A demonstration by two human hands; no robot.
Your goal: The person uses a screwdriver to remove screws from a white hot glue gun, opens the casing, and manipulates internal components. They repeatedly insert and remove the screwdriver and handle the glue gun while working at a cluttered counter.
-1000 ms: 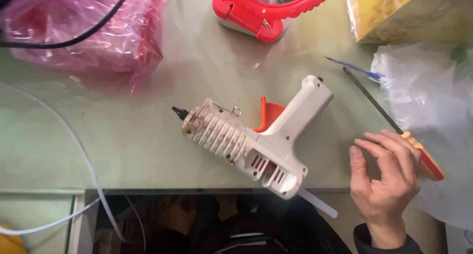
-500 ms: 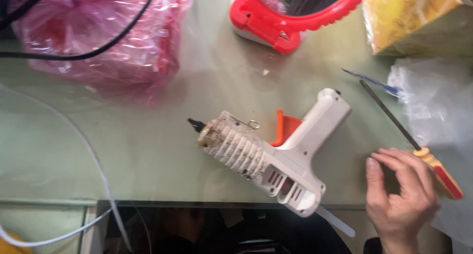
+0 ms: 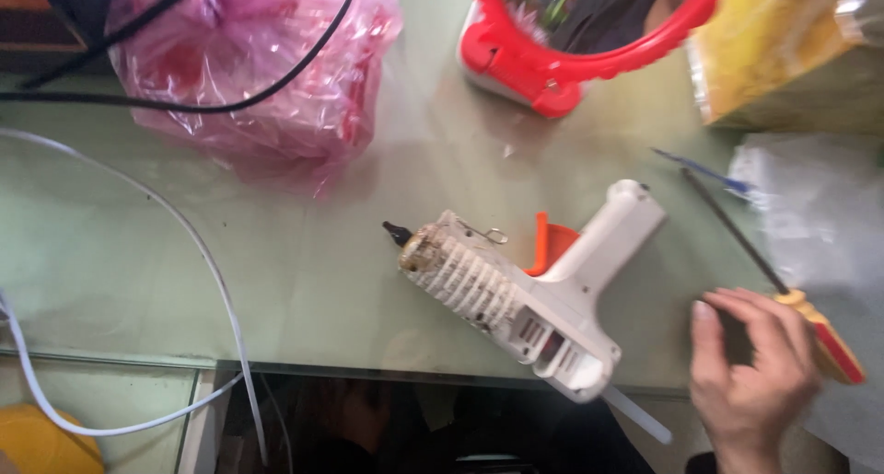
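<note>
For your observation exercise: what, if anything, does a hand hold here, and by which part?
The right hand rests against the screwdriver near its orange handle; a closed grip cannot be told.

The glue gun (image 3: 529,299) lies on the glass table (image 3: 304,281), near its front edge, nozzle pointing left. Left of the gun and further back sits a plastic bag (image 3: 249,64), with a cable (image 3: 184,101) draped over it. Directly behind the gun stands a round mirror (image 3: 571,51). Right of the gun lies a screwdriver (image 3: 773,276) (handle nearest the front edge), the right hand (image 3: 750,377) touching its handle.
</note>
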